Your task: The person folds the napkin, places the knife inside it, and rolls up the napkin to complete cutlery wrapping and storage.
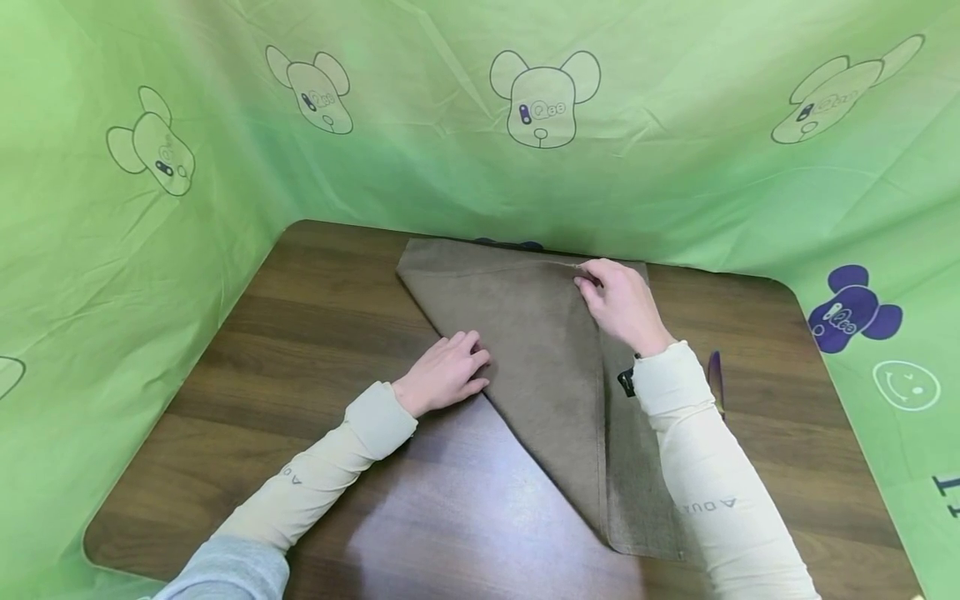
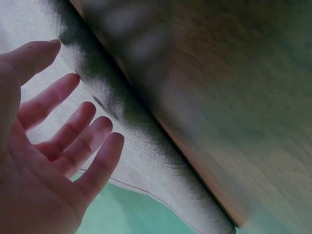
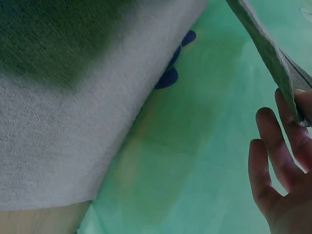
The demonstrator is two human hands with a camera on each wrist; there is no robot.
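A grey-brown cloth (image 1: 525,350) lies folded over on the table, its slanting fold running from the upper left down to the front. At that fold rests my left hand (image 1: 444,373), fingers slightly bent, the tips on the cloth's edge. In the left wrist view the fingers (image 2: 87,141) are spread along the rolled fold and pinch nothing. My right hand (image 1: 618,302) pinches a corner of the upper layer near the back of the table. The right wrist view shows this corner (image 3: 287,80) raised between thumb and forefinger, apart from the lower layer (image 3: 58,146).
The brown wooden table (image 1: 300,333) has rounded corners. A dark, narrow purple object (image 1: 716,379) lies right of the cloth, partly behind the right forearm. Green printed curtain (image 1: 420,125) hangs around the back and sides.
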